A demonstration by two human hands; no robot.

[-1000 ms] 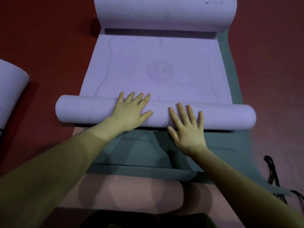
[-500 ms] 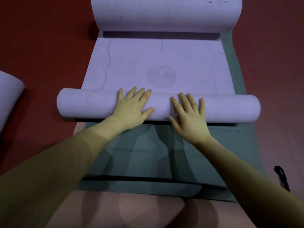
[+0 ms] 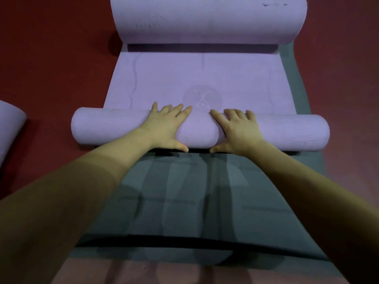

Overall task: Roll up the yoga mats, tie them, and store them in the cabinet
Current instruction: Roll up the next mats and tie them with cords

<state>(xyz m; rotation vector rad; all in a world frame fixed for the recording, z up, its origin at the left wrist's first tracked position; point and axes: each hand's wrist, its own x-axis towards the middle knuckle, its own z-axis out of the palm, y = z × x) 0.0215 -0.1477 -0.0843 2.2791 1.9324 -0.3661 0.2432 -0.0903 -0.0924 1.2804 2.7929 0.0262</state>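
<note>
A purple yoga mat lies on a grey-green mat (image 3: 201,191), its near end wound into a roll (image 3: 200,132) that runs from left to right. My left hand (image 3: 166,126) presses on the roll just left of its middle, fingers straight over the top and thumb at the near side. My right hand (image 3: 238,130) presses beside it in the same way. The flat stretch of the purple mat (image 3: 184,78) shows a faint round emblem beyond my fingers. Its far end curls up in a large roll (image 3: 209,19).
Another rolled purple mat (image 3: 10,128) pokes in at the left edge. Red floor (image 3: 53,58) surrounds the mats on both sides. A pink mat (image 3: 143,273) lies under the grey-green one at the bottom. No cabinet or tie is in view.
Both hands have pushed the roll away from me, so it has grown thicker and more grey-green mat is bare. The black strap at the right has left the view.
</note>
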